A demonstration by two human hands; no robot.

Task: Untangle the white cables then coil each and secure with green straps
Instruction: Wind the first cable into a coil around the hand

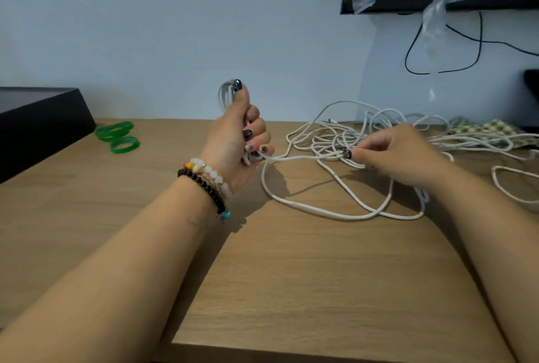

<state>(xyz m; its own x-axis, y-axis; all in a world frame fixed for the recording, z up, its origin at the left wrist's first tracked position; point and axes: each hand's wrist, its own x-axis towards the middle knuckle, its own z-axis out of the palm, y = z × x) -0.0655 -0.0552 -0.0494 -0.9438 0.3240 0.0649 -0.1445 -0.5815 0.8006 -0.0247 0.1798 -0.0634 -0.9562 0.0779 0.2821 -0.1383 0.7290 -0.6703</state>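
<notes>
Our left hand clenches a coiled white cable bundle; our right hand pinches a matte strand of the tangled white cables on the wooden surface.

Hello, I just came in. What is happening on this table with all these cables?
A person is sorting white cables on a wooden table. The left hand grips a partly wound coil, held upright. The right hand pinches a strand in the tangled pile of white cables, which is not yet untangled. A loose length of cable runs between the two hands. The green straps lie unused at the left, beside a black box.
</notes>
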